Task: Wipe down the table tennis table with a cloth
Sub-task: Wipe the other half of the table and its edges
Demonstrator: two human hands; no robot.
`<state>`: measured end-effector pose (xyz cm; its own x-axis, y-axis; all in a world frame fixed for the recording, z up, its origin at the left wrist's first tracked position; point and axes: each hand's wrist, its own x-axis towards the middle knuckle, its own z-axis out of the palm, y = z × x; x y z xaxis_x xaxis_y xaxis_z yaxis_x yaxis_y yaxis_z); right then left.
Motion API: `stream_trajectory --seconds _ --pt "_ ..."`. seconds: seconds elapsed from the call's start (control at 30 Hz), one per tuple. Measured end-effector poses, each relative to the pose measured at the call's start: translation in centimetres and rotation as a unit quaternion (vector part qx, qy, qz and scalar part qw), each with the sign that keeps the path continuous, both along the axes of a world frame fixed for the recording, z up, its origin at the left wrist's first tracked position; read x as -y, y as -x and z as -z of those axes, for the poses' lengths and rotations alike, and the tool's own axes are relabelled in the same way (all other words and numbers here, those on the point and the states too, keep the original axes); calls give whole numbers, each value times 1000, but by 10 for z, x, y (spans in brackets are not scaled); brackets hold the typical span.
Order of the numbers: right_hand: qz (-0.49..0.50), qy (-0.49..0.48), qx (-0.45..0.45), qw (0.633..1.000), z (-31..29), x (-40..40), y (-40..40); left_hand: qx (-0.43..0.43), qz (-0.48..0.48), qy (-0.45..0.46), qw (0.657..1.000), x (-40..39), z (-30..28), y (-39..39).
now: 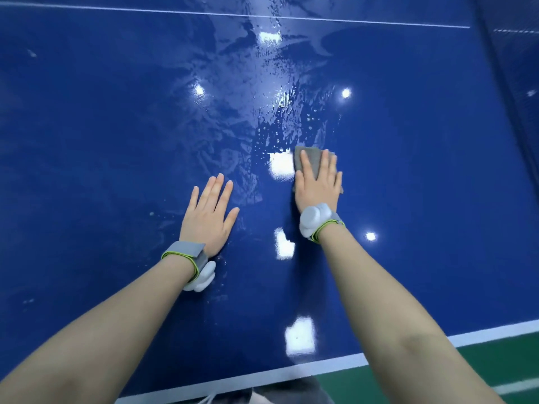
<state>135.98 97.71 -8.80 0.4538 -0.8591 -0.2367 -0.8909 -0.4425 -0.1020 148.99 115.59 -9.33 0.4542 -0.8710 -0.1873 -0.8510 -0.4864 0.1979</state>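
On the wet blue table, the right hand presses flat, fingers straight, on a grey cloth whose long axis points toward 12 o'clock; at its 9 o'clock the left hand lies flat, fingers spread.

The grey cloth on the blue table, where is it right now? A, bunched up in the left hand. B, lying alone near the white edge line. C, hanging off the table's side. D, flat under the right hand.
D: the small grey cloth lies flat on the wet blue table tennis table under the straight fingers of the right hand; the left hand rests bare on the table.
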Motion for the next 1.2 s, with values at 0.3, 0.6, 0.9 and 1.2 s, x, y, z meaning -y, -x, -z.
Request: stream_trajectory --seconds 0.3,0.6,0.9,1.2 --pt "-98 -16 23 995 4 -32 -51 23 -17 34 999 26 11 -12" --pt "-79 14 40 996 8 23 -26 31 -14 34 999 39 12 -20" --pt "-47 -10 20 999 5 4 -72 9 -31 65 997 53 8 -27" --pt "-96 -3 38 995 6 44 -57 14 -33 54 998 64 6 -33"
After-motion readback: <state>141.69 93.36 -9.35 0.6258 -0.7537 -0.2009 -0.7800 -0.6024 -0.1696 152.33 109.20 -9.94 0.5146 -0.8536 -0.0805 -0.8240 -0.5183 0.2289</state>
